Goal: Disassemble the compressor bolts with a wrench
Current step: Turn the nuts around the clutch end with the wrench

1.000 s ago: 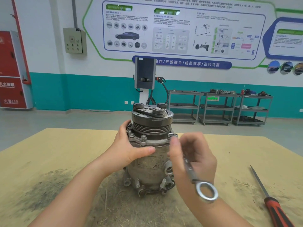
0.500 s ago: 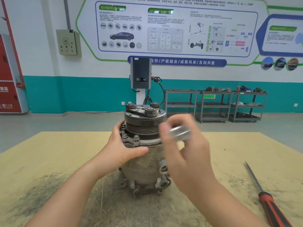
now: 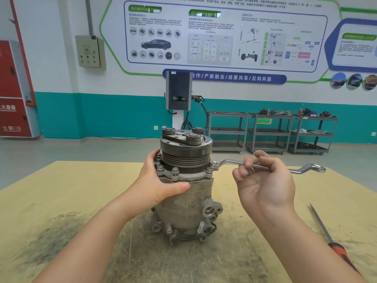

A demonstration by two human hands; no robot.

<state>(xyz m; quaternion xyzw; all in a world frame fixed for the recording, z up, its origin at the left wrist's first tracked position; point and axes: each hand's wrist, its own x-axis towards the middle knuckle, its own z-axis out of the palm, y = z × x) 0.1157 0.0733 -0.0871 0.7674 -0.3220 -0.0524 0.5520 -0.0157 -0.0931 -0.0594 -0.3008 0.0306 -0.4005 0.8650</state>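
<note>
A grey metal compressor (image 3: pixel 187 201) stands upright on the yellow board (image 3: pixel 61 201), with a dark grooved pulley on top and several bolts (image 3: pixel 175 170) around its flange. My left hand (image 3: pixel 161 180) grips the housing from the left, thumb across the front. My right hand (image 3: pixel 263 180) holds the middle of a silver ring wrench (image 3: pixel 230 161) with curled fingers, palm towards me. The wrench lies level, its left ring end on a flange bolt at the compressor's right side, its other end pointing right.
A red-handled screwdriver (image 3: pixel 334 242) lies on the board at the right. Dark grime marks the board at the left and under the compressor. Behind the table are a grey charger post (image 3: pixel 179 92) and metal shelf carts (image 3: pixel 271 131) along the teal wall.
My right hand has swung the wrench up from hanging low in front of the compressor and set its ring end on a right-side flange bolt. My left hand has kept its grip.
</note>
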